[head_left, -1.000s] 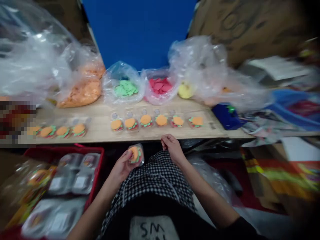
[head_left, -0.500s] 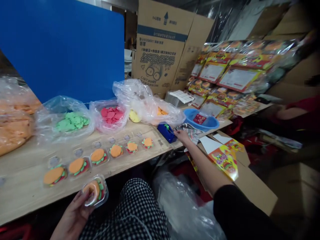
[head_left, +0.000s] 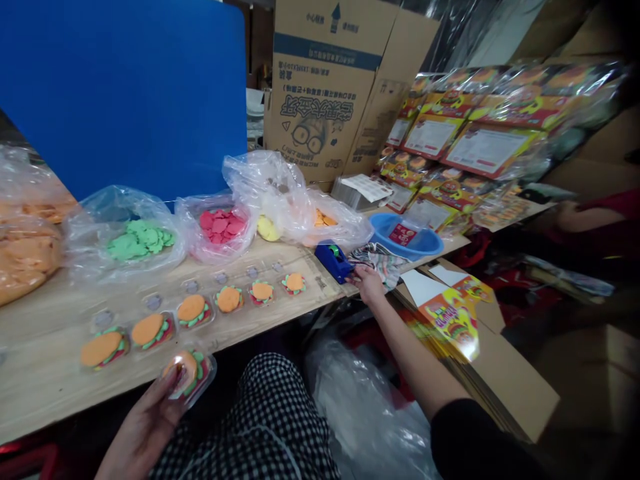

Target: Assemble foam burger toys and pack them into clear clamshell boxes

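My left hand point(head_left: 150, 413) is closed around the edge of a clear plastic case point(head_left: 203, 380) with a burger-shaped piece inside, held tilted in front of the table edge. The piece shows an orange bun over green and red layers. Fingers pressed together, my right hand point(head_left: 369, 283) is at the near end of a blue tape dispenser point(head_left: 333, 263) with a green core. What those fingertips pinch is too small to make out. A row of several open clear cases with burger pieces point(head_left: 193, 309) lies along the table.
Behind the row sit plastic bags of green pieces point(head_left: 140, 240), red pieces point(head_left: 223, 227) and orange pieces point(head_left: 30, 250). A blue basin point(head_left: 425, 245) stands beyond the dispenser, near packaged display boxes point(head_left: 493, 147). Flat cardboard point(head_left: 515, 380) is low on the right. Another person's arm point(head_left: 585, 217) shows far right.
My right hand has shifted slightly right and down at the dispenser's end. The case in my left hand has tilted a little. The whole view has moved slightly.
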The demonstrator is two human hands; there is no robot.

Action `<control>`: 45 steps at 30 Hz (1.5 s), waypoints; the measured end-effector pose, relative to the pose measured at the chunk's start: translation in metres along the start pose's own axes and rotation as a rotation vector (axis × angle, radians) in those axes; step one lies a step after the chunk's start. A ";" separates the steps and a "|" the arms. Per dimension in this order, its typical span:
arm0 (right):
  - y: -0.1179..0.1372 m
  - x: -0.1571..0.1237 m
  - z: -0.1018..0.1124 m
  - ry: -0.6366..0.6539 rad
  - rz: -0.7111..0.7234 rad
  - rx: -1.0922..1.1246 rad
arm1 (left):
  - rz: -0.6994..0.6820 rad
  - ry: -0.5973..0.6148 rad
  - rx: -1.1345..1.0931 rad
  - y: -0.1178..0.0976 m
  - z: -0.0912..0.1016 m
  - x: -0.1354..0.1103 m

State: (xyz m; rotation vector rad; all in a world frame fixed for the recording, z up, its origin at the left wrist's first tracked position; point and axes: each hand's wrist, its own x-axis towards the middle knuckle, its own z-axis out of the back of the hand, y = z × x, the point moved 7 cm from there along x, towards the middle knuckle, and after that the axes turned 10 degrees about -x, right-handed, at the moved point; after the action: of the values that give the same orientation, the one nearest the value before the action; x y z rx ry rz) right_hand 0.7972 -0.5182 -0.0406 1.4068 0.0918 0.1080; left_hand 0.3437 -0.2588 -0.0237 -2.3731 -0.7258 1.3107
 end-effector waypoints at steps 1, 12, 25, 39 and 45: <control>-0.004 -0.004 0.000 -0.004 0.000 0.035 | -0.001 0.017 -0.019 -0.001 -0.002 0.001; -0.020 -0.047 -0.008 0.013 -0.019 0.143 | -0.159 0.135 -0.236 -0.019 -0.020 -0.015; 0.135 -0.337 -0.240 0.878 0.696 -0.212 | -0.366 0.175 -0.385 -0.027 0.006 -0.032; 0.107 -0.363 -0.272 0.829 0.450 -0.160 | -0.446 0.130 -0.544 -0.056 0.063 -0.047; 0.142 -0.395 -0.268 0.702 0.771 -0.301 | -0.534 0.098 -0.539 -0.072 0.084 -0.056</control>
State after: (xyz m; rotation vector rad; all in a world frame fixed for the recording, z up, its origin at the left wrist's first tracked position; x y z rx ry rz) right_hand 0.3682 -0.2846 0.0561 0.9832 0.1018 1.2045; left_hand 0.2274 -0.2288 0.0076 -2.3292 -1.7081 0.8342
